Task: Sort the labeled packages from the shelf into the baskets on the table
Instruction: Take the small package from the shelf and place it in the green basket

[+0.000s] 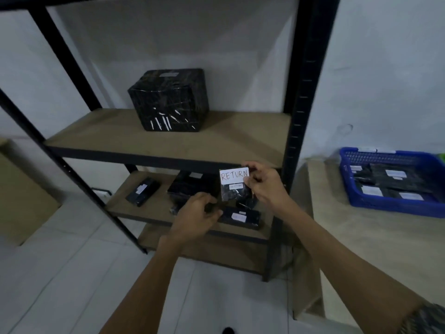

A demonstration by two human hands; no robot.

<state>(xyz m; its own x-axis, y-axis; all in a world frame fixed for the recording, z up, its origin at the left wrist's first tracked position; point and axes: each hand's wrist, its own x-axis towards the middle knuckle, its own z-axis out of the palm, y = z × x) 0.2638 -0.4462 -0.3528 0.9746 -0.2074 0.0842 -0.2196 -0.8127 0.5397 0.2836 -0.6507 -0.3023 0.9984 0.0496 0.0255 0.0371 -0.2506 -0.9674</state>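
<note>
My right hand (pixel 263 186) holds up a small black package (pixel 234 189) by its right edge; its white label reads RETURN. My left hand (pixel 196 212) is lower and to the left, fingers curled around something small and dark that I cannot make out. Both hands are in front of the lower shelf (pixel 154 210), where several black labeled packages lie, among them a long one (pixel 143 191), a flat one (pixel 192 183) and another (pixel 240 217) under my hands. A blue basket (pixel 346 179) with several labeled packages stands on the table (pixel 361 237) at the right.
A large black wrapped box (pixel 168 100) sits on the upper shelf (pixel 168 138). Black metal uprights (pixel 301 116) frame the shelving. A cardboard box (pixel 21 196) stands on the tiled floor at the left. A green edge shows beyond the blue basket.
</note>
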